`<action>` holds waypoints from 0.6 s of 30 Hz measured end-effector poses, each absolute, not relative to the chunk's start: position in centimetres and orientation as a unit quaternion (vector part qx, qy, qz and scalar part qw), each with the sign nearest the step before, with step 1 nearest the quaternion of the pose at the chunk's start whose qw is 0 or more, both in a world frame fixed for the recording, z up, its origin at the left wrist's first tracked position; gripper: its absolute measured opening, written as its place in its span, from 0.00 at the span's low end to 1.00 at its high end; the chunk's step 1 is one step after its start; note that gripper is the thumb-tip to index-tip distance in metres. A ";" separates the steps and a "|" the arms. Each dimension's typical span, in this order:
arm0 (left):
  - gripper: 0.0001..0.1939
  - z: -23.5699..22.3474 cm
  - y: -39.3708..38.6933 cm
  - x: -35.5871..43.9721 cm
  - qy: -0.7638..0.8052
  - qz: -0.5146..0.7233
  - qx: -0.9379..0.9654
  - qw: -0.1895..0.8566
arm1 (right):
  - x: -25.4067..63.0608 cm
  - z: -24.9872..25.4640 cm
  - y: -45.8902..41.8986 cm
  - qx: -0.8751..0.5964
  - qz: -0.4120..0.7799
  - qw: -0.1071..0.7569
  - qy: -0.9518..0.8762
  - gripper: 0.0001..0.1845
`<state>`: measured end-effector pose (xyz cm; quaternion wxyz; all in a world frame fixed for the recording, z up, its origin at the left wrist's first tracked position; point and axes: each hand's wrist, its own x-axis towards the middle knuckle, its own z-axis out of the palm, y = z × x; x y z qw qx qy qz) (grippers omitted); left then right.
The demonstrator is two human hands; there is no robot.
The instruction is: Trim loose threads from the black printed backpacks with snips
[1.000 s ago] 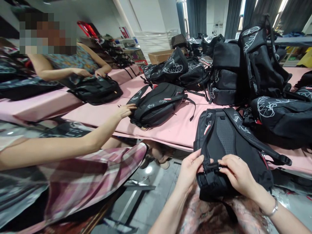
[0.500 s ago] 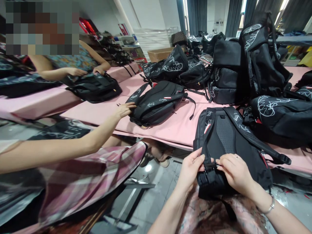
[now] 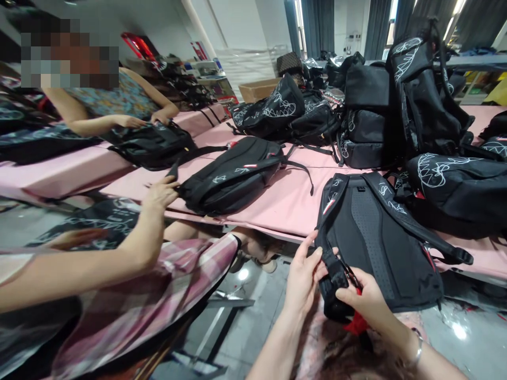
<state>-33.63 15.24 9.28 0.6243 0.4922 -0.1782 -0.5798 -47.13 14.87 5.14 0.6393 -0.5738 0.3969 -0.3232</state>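
A black backpack point(image 3: 376, 237) lies back-side up on the pink table edge point(image 3: 285, 211), its lower end hanging toward me. My left hand point(image 3: 303, 277) pinches the lower left strap of this backpack. My right hand point(image 3: 366, 303) is closed around the strap buckle at the bag's bottom, with something red point(image 3: 356, 323) showing under its fingers.
A seated person in a plaid skirt at my left has a hand point(image 3: 158, 192) on another black backpack point(image 3: 233, 177). A second person farther left handles a black bag point(image 3: 152, 142). Several black backpacks with white scribble prints point(image 3: 420, 100) are piled at the table's back and right.
My right hand has dropped lower and turned, now gripping the strap end near something red. The neighbour's backpack has been dragged left toward that person.
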 end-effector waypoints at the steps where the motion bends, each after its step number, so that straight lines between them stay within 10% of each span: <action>1: 0.32 9.2 15.6 -33.5 -0.207 -0.565 0.513 0.612 | -46.9 5.1 15.0 -0.577 -0.332 0.630 0.399 0.09; 7: 0.12 8.8 18.7 -32.4 -0.433 -0.259 0.658 0.559 | -46.6 4.6 15.2 -0.591 -0.352 0.608 0.397 0.08; 18: 0.20 9.3 19.3 -33.1 -0.361 -0.522 0.598 0.490 | -46.8 4.2 15.7 -0.644 -0.359 0.563 0.374 0.13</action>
